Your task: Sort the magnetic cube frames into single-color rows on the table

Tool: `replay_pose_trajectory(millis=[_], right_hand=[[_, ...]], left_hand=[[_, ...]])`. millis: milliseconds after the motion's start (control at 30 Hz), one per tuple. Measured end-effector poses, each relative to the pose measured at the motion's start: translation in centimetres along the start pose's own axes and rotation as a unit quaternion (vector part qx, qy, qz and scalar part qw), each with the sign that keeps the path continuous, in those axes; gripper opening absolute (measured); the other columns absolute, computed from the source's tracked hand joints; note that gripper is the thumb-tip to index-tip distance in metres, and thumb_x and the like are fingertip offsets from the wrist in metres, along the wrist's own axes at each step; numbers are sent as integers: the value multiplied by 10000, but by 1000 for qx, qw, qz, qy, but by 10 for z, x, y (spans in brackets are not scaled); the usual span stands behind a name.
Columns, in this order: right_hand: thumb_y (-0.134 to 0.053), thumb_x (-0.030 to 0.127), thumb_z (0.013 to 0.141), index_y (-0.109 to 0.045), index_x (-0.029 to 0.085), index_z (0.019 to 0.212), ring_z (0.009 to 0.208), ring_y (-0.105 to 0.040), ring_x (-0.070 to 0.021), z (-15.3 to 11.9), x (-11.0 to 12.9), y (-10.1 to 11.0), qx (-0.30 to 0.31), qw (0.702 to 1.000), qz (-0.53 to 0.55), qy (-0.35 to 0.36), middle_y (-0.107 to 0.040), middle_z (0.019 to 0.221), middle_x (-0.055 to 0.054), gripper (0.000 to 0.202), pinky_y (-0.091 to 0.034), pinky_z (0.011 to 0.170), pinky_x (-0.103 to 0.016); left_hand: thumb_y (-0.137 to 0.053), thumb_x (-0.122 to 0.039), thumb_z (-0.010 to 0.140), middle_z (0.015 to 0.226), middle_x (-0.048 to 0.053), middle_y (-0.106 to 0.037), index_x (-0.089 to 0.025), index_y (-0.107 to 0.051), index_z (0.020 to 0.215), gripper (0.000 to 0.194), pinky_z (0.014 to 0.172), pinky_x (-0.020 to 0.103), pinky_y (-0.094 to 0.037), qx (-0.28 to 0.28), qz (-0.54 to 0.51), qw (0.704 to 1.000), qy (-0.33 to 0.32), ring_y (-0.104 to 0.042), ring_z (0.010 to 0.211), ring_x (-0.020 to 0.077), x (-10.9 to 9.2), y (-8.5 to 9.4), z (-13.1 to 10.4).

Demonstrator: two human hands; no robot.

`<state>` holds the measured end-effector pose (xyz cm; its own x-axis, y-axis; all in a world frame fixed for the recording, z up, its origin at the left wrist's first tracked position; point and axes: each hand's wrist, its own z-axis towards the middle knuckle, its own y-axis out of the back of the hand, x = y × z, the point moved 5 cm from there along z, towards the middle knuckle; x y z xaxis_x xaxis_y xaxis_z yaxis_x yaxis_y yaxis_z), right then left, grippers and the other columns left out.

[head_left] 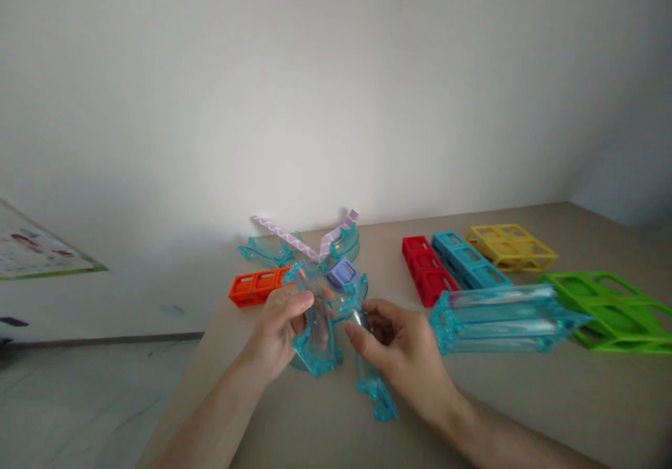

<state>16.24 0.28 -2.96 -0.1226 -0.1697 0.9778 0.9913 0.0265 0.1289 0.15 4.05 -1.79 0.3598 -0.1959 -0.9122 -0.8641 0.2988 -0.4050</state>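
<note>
Holds a curved clear-blue piece (pixel 321 346) in the left hand (pixel 276 329), with the thumb on its upper part. Grips a straight clear-blue tube (pixel 367 372) in the right hand (pixel 402 346), between thumb and fingers, with its lower end aimed toward the near side of the table (pixel 309 434). Has both pieces side by side in the gap between the hands, above the left part of the table. Just beyond them, shows a lilac cube (pixel 344 273) among more clear-blue parts; cannot tell exactly where these join. Farther off, toward the back edge by the wall (pixel 336 105), shows pale-purple lattice bars (pixel 286 235) spread in a V, with clear-blue wings (pixel 345 245) alongside. Near the left edge, past the left hand, has an orange block row (pixel 257 287). Toward the back edge on the right, has a red block row (pixel 426 269), a blue block row (pixel 467 259) and a yellow frame (pixel 507 254). Right of the right hand, shows a clear-blue bundle (pixel 498 318), overlapping a green frame (pixel 612 302) in view.
</note>
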Motion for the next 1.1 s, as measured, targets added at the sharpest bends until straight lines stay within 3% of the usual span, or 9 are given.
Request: replay_pose_trajectory(millis=[100,233,300,367,567,633,833,1000,1100], right_hand=[[-694,485,784,-708,137,761,482,-479,-96,4,-1,-5,54,987,141,-48,-626,597,-18,349,-351,433,-208],[-626,577,793,-714,130,810,350,-422,-77,7,-4,-21,165,903,371,-138,-636,555,-23,457,-308,343,-197],[-638,575,789,-715,140,895,355,-466,-84,5,-5,-26,202,865,433,-156,-681,628,-40,455,-340,347,-196],[-649,574,794,-708,141,926,379,-498,-92,3,-5,-29,218,847,460,-152,-689,669,-46,457,-366,360,-199],[-767,395,770,-630,157,743,460,-456,-75,1,-3,-26,148,860,465,-149,-513,541,49,276,-405,474,-197],[-775,362,769,-609,160,699,493,-487,-81,1,-4,-24,107,869,457,-155,-545,558,39,271,-418,512,-202],[-715,411,818,-673,166,861,669,-596,-140,4,-8,-20,36,899,417,-127,-661,746,-20,253,-476,652,-262],[-709,407,820,-624,198,844,697,-572,-134,8,-16,-9,-44,939,335,-64,-623,744,14,227,-466,680,-257],[-673,382,847,-630,228,963,687,-548,-126,8,-16,-8,-47,951,303,-46,-595,752,34,197,-464,701,-256]], left_hand=[[-729,-365,722,661,55,-716,-114,-737,831,273,414,219,-509,6,4,1000,-10,-626,468,142,0,-1,0],[-698,-371,760,696,71,-718,-115,-729,867,280,426,224,-493,33,6,999,-13,-654,499,167,1,-3,0],[-675,-384,780,722,73,-715,-120,-721,897,293,437,245,-493,48,6,999,-6,-668,511,192,1,-3,-1],[-662,-401,785,727,67,-703,-130,-710,912,304,448,275,-499,61,4,998,2,-663,499,206,2,-4,-1],[-761,-428,705,613,24,-607,-137,-659,761,314,472,236,-460,58,48,997,17,-554,510,133,7,-2,-1],[-797,-392,681,564,-2,-554,-141,-606,648,317,485,208,-422,37,58,998,8,-501,507,101,8,-1,-1],[-825,-338,676,615,-8,-583,-142,-635,660,274,544,213,-456,-41,31,999,0,-549,562,105,7,-3,-1],[-708,-344,802,718,36,-623,-140,-700,771,206,492,247,-512,-6,49,999,-16,-583,597,142,8,-3,1],[-681,-315,828,893,84,-651,-131,-697,744,203,482,240,-530,5,87,996,-28,-599,696,160,8,-2,1]])
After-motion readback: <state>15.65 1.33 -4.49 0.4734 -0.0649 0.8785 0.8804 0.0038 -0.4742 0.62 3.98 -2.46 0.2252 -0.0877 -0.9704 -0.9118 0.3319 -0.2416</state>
